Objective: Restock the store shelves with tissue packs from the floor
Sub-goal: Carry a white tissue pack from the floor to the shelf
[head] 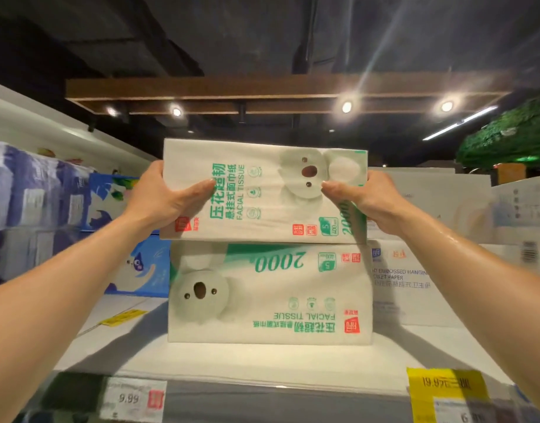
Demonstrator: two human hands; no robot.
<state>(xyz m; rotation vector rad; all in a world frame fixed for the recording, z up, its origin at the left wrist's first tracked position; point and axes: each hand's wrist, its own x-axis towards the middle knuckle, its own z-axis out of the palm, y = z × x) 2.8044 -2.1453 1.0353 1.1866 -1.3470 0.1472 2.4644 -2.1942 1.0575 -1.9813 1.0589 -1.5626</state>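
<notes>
A white tissue pack with green print and a koala face is held between both hands at the top shelf. My left hand grips its left end, thumb on the front. At the pack's right end my right hand grips the same way. The held pack rests on, or just above, a second identical tissue pack that lies upside down on the white shelf.
Blue and purple tissue packs fill the shelf to the left, with a blue cartoon pack beside the stack. White paper packs stand to the right. Price tags and a yellow label line the shelf's front edge.
</notes>
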